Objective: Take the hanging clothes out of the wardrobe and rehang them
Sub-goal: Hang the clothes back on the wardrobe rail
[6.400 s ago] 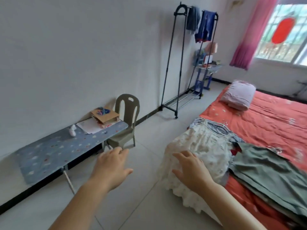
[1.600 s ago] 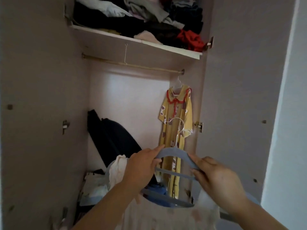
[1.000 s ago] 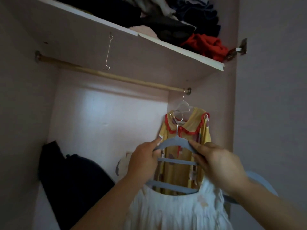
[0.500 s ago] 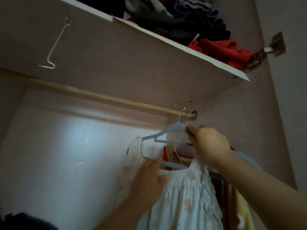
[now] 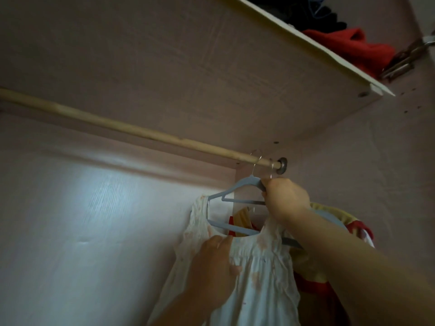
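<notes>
A wardrobe (image 5: 364, 172) interior of pale pinkish board is seen from below. A wooden rail (image 5: 117, 124) is fixed just above the fingers (image 5: 274, 185), under a shelf (image 5: 188, 55). Left of the fingers, the back panel (image 5: 94, 220) is lit by a soft bluish patch.

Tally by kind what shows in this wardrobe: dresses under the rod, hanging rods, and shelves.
Dresses: 2, the white dress and the yellow dress
Hanging rods: 1, the wooden rod
Shelves: 1, the shelf above the rod
Total: 4
</notes>
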Action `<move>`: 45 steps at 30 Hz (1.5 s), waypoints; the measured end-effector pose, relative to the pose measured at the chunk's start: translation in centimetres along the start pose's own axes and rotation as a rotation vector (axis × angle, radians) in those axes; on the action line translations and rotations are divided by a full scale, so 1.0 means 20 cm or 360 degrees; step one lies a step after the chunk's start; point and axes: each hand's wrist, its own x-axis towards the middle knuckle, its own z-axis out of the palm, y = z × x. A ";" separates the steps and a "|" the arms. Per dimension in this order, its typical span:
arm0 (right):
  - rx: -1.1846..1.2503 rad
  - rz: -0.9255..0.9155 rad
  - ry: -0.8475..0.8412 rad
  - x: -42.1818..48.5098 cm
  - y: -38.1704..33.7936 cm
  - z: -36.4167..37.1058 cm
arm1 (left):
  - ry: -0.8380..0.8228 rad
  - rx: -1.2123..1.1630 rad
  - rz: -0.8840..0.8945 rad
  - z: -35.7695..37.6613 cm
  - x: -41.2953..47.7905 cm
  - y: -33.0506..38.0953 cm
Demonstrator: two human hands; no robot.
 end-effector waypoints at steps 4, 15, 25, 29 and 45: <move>0.0032 0.0016 -0.0136 0.00 -0.01 0.05 | -0.0054 0.0076 -0.0016 0.00 -0.01 -0.06; 0.0014 -0.0016 -0.0121 0.03 -0.05 0.11 | -0.0184 0.0307 -0.0096 -0.03 -0.08 -0.12; -0.0022 -0.0132 0.0108 -0.11 -0.02 0.12 | -0.0339 0.0350 -0.0204 -0.13 -0.24 -0.10; -0.0195 -0.0267 0.0238 -0.31 0.03 0.15 | -0.0427 0.0315 -0.0261 -0.19 -0.36 -0.08; 0.0114 -0.0091 -0.0880 -2.09 0.19 0.10 | -0.1075 0.0176 -0.0241 -0.37 -1.47 0.33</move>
